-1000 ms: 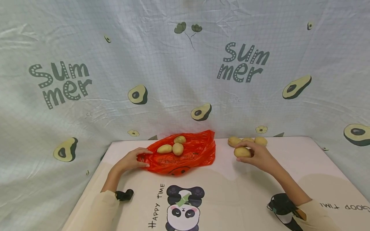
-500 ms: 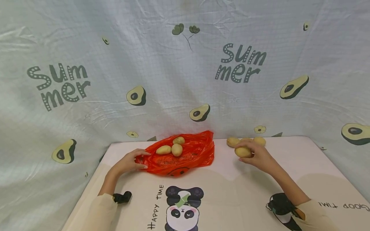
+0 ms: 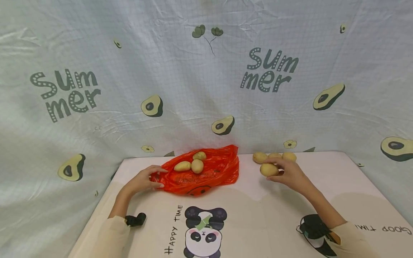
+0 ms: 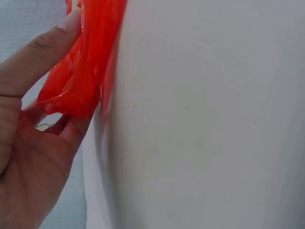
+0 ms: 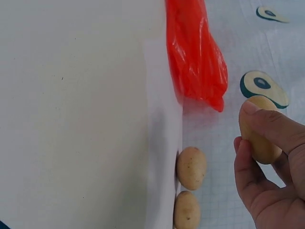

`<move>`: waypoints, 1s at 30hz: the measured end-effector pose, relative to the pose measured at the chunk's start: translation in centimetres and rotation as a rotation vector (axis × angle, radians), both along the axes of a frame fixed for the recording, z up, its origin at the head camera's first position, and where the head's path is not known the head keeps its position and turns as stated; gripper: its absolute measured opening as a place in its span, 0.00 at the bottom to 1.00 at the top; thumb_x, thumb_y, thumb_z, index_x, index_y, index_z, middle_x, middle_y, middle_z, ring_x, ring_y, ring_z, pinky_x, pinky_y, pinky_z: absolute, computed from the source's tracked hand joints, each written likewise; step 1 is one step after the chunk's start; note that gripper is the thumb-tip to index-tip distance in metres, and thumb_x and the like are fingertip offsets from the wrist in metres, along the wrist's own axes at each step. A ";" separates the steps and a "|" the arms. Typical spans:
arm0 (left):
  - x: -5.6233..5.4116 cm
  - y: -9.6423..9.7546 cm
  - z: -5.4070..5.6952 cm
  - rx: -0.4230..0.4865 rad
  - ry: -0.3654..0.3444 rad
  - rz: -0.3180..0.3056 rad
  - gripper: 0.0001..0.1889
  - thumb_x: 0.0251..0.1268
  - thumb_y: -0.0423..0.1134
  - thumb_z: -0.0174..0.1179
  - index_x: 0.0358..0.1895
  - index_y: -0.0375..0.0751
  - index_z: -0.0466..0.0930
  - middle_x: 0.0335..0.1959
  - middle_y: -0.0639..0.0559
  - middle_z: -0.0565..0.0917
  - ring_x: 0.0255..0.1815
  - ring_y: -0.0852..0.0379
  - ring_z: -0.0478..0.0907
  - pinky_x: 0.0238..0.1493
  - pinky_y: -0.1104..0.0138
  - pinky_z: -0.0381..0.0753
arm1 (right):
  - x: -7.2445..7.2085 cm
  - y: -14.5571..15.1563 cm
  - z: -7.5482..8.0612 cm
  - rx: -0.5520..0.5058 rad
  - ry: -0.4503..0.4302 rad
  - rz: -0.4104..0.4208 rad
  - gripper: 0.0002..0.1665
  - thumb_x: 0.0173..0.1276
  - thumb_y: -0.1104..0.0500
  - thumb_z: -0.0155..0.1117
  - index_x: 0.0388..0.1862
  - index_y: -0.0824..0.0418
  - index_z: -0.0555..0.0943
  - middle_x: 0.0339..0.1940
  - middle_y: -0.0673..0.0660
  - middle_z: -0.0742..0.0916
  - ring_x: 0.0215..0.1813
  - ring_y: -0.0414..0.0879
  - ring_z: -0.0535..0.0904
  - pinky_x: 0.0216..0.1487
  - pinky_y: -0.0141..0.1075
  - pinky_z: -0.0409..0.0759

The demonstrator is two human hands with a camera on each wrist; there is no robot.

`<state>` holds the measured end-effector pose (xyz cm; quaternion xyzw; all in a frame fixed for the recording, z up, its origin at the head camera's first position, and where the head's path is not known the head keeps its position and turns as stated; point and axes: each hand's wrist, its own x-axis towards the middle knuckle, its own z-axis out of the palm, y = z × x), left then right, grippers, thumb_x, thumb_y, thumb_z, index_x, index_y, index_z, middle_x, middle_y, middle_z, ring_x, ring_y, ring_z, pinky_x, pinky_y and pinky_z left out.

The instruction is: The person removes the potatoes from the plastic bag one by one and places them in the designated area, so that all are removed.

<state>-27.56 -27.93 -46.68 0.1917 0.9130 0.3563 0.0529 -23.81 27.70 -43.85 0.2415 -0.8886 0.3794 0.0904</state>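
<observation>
Potato (image 3: 267, 170), pinched by the right hand (image 3: 290, 175), has edged slightly towards the bag (image 3: 193, 182) but remains nearer the other potatoes (image 3: 259, 157), so progress looks slight; the left hand (image 3: 142, 181) still holds the bag's edge

The backdrop (image 3: 187, 79) reads "SUMMER" (image 3: 66, 95) at ten and two o'clock, the tablecloth (image 3: 261, 222) "HAPPY TIME" (image 3: 173, 230) at seven, "GOOD TIM" (image 3: 384, 229) at four; red bag (image 3: 224, 168) print illegible.

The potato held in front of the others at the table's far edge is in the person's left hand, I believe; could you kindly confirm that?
Not quite: the head view shows that potato in the right hand, while the left hand grips the red bag.
</observation>
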 end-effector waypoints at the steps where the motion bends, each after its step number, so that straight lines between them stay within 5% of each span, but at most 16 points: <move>1: 0.0 0.0 0.0 -0.001 0.002 0.000 0.25 0.57 0.39 0.75 0.60 0.42 0.83 0.63 0.37 0.76 0.64 0.37 0.70 0.66 0.40 0.73 | 0.0 0.0 0.0 0.008 0.002 -0.002 0.33 0.51 0.69 0.82 0.58 0.63 0.83 0.57 0.64 0.83 0.47 0.50 0.83 0.42 0.30 0.86; 20: 0.5 0.3 0.1 0.007 0.043 -0.023 0.25 0.56 0.37 0.76 0.59 0.38 0.82 0.62 0.35 0.78 0.66 0.33 0.69 0.68 0.38 0.68 | -0.2 0.1 -0.1 0.056 0.026 -0.035 0.32 0.52 0.63 0.83 0.58 0.61 0.84 0.55 0.61 0.85 0.47 0.47 0.82 0.43 0.31 0.86; 30: 0.5 0.3 0.1 0.017 0.047 -0.026 0.25 0.56 0.37 0.76 0.59 0.38 0.82 0.62 0.35 0.77 0.66 0.32 0.69 0.68 0.38 0.68 | -0.7 0.3 -0.5 0.023 0.027 -0.026 0.33 0.52 0.66 0.82 0.59 0.64 0.83 0.58 0.65 0.84 0.50 0.56 0.84 0.45 0.35 0.87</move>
